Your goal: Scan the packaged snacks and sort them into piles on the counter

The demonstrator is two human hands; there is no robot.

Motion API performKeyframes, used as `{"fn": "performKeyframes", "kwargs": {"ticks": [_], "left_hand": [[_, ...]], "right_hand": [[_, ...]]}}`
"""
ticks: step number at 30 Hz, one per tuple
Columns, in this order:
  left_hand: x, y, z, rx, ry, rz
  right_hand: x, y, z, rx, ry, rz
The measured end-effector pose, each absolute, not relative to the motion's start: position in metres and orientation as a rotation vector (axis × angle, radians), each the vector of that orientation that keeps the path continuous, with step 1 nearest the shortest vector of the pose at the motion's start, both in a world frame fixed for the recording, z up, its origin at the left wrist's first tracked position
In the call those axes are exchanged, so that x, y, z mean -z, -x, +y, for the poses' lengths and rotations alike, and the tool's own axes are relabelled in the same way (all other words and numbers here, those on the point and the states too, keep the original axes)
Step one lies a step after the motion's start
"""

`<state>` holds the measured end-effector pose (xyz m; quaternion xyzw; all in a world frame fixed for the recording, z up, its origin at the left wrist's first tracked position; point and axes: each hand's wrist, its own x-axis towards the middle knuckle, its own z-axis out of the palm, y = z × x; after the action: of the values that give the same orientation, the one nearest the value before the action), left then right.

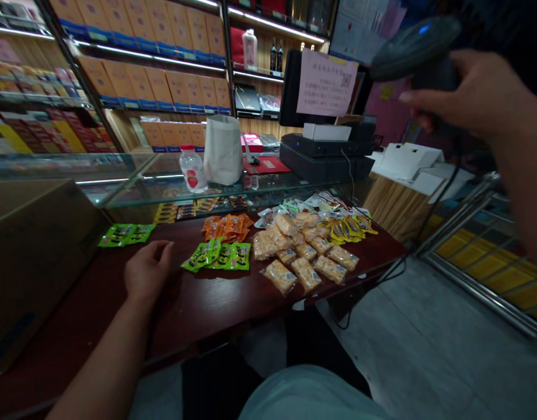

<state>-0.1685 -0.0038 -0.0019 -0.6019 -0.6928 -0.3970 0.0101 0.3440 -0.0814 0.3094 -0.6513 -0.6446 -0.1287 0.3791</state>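
My right hand point(483, 96), raised at the upper right, is wrapped round the handle of a dark barcode scanner point(415, 46). A blue light glows on the scanner's top, and its cable hangs down behind. My left hand point(146, 268) is over the dark red table, loosely curled with the thumb apart and nothing visible in it; some fingertips are hidden. It lies between green snack packets point(127, 234) on the left and more green packets point(218, 255) on the right. Orange packets point(227, 226) lie behind these. Clear-wrapped pale snack bars point(306, 274) are heaped to the right.
Yellow packets point(347, 227) and silvery packets point(301, 207) lie behind the bars. A cardboard box point(41, 262) stands at the left. On the glass counter are a red-capped bottle point(192, 169), a white bag point(223, 150) and a monitor point(290, 87). A metal rail point(483, 294) runs at the right.
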Motion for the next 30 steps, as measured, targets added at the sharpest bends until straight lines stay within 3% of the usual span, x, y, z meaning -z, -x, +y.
{"fn": "performKeyframes", "kwargs": {"ticks": [3, 15, 30], "left_hand": [[0.002, 0.168, -0.003, 1.221, 1.892, -2.157], [0.020, 0.171, 0.001, 1.496, 1.892, -2.014], [0.017, 0.125, -0.033, 1.096, 2.382, -1.795]], "right_hand": [[-0.300, -0.337, -0.087, 0.265, 1.391, -1.713], [-0.214, -0.282, -0.063, -0.419, 1.135, -1.810], [-0.129, -0.202, -0.003, -0.756, 0.883, -1.711]]}}
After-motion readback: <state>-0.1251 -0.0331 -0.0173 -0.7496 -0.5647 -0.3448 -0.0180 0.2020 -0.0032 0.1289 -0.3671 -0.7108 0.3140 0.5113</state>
